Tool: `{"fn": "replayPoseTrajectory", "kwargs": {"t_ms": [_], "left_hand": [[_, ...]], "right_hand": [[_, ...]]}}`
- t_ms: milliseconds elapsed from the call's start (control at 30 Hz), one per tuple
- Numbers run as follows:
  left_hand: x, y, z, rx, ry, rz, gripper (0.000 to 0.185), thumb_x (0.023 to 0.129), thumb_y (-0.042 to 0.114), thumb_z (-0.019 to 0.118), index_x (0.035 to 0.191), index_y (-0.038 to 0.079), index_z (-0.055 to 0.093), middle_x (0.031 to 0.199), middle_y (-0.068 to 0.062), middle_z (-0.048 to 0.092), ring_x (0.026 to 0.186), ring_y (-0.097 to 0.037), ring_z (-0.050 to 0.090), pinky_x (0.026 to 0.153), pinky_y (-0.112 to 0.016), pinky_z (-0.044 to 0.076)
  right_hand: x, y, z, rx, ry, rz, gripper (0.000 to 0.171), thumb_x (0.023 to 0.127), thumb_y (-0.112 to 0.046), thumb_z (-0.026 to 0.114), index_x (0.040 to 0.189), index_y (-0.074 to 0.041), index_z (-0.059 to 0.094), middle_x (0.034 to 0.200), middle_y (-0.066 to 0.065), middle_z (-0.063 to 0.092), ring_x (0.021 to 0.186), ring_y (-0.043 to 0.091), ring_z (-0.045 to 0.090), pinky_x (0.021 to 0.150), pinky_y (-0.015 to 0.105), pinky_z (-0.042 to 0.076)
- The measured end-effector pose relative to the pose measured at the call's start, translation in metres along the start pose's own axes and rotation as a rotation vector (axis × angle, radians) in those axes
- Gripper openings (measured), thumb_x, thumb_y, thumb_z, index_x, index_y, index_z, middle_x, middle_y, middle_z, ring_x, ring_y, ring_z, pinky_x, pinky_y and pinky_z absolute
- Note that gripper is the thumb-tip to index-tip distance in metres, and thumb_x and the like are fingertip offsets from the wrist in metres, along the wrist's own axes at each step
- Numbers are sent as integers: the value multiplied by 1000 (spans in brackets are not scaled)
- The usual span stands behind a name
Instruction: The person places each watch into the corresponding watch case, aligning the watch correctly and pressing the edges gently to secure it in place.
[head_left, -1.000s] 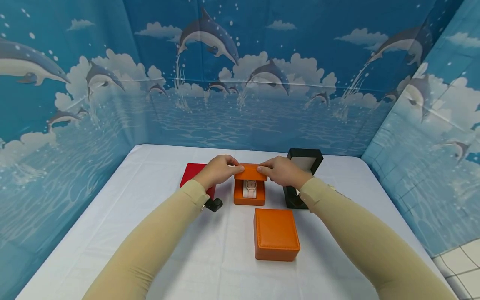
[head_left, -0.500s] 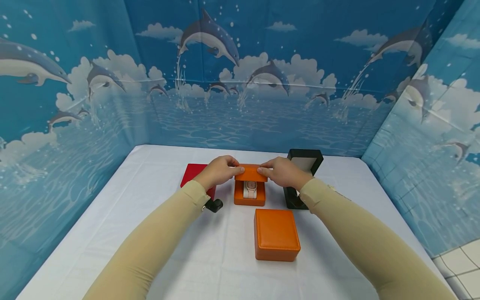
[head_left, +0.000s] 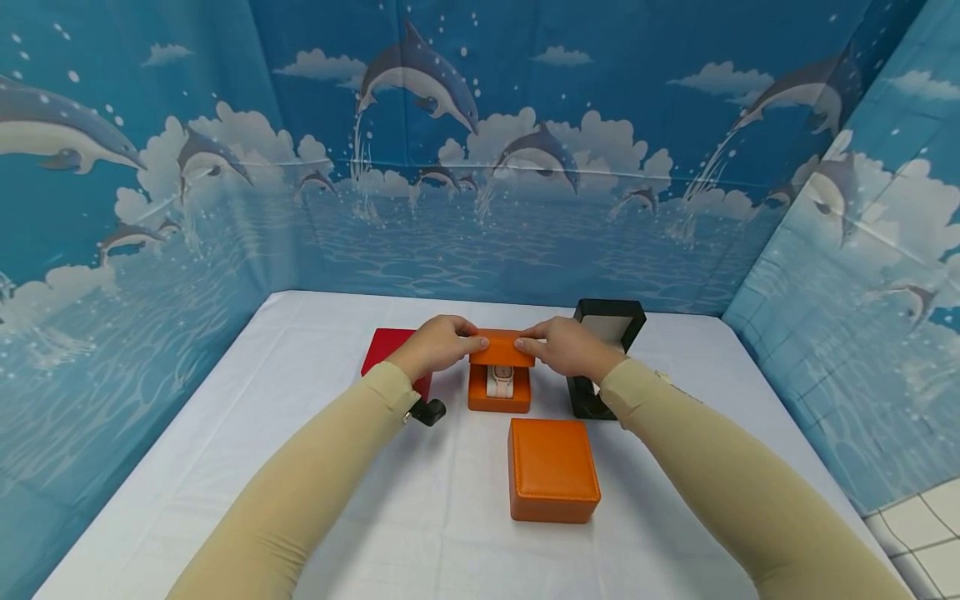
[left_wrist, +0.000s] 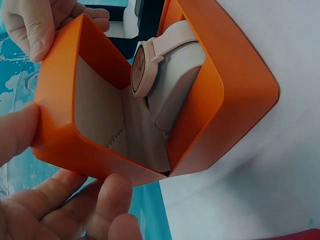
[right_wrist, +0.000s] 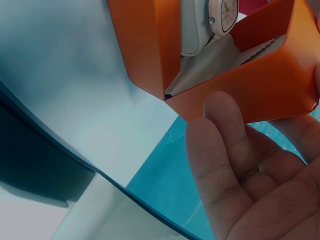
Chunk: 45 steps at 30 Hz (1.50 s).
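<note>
An orange watch box [head_left: 498, 404] stands on the white cloth with its hinged lid [head_left: 502, 347] partly raised. My left hand [head_left: 433, 345] grips the lid's left corner, thumb on its front face and fingers behind. The right hand [head_left: 570, 347] holds the opposite corner the same way. Inside the box, a pale pink wristwatch [left_wrist: 145, 67] with a round dial is wrapped round a whitish cushion [left_wrist: 172, 95]. The left wrist view shows the lid's beige lining [left_wrist: 97, 105]. From the right wrist, the watch [right_wrist: 225, 12] appears only in part, at the top.
A second orange box [head_left: 555, 460], closed, sits nearer to me. Partly behind my left hand lies a red box [head_left: 386, 342]. A black box [head_left: 611, 308] with its lid up stands behind my right hand. Dolphin-print curtains [head_left: 480, 233] enclose the table [head_left: 420, 533] at the back and sides.
The lid has tipped down slightly towards me, so it covers a little more of the watch in the head view. Both hands keep the same hold on its corners.
</note>
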<state>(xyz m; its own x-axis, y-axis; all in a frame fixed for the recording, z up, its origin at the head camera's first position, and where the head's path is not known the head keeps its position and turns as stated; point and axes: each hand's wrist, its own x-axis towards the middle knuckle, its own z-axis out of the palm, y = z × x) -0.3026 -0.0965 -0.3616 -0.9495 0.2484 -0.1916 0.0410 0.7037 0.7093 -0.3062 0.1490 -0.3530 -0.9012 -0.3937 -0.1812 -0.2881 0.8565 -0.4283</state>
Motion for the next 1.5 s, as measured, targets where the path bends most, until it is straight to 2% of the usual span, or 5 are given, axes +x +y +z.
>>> {"fn": "replayPoseTrajectory", "kwargs": {"t_ms": [467, 867, 1100, 1300, 1500], "left_hand": [[1, -4, 3, 18, 12, 16, 57, 99, 44, 72, 145, 12, 62, 138, -9, 65, 119, -26, 64, 107, -46, 56], [0, -10, 7, 31, 7, 13, 54, 99, 38, 73, 144, 12, 61, 133, -7, 69, 117, -24, 66, 105, -43, 58], [-4, -11, 16, 105, 19, 28, 55, 93, 33, 82, 142, 16, 66, 139, -4, 67, 128, -25, 62, 107, -44, 56], [-5, -10, 23, 177, 22, 31, 63, 91, 36, 83, 147, 15, 63, 149, -6, 62, 139, -27, 56, 115, -46, 50], [-7, -9, 27, 218, 35, 41, 68, 89, 37, 84, 148, 14, 61, 151, -9, 59, 132, -27, 60, 111, -44, 54]], "right_hand": [[-1, 2, 3, -14, 11, -3, 55, 108, -48, 54, 151, -14, 59, 136, 12, 71, 117, 29, 69, 103, 51, 58], [1, 7, 9, 19, -38, 15, 54, 107, -45, 59, 151, -12, 59, 116, 11, 76, 97, 26, 69, 89, 41, 61], [-3, 7, 17, -11, -74, 29, 62, 100, -40, 71, 153, -11, 55, 149, 13, 63, 133, 30, 62, 113, 49, 51], [-4, 5, 17, -38, -73, 14, 63, 99, -38, 74, 152, -10, 55, 129, 11, 74, 93, 20, 61, 81, 32, 53], [-1, 4, 20, -53, -54, 15, 64, 97, -38, 77, 150, -8, 58, 139, 14, 70, 99, 21, 63, 88, 34, 57]]}}
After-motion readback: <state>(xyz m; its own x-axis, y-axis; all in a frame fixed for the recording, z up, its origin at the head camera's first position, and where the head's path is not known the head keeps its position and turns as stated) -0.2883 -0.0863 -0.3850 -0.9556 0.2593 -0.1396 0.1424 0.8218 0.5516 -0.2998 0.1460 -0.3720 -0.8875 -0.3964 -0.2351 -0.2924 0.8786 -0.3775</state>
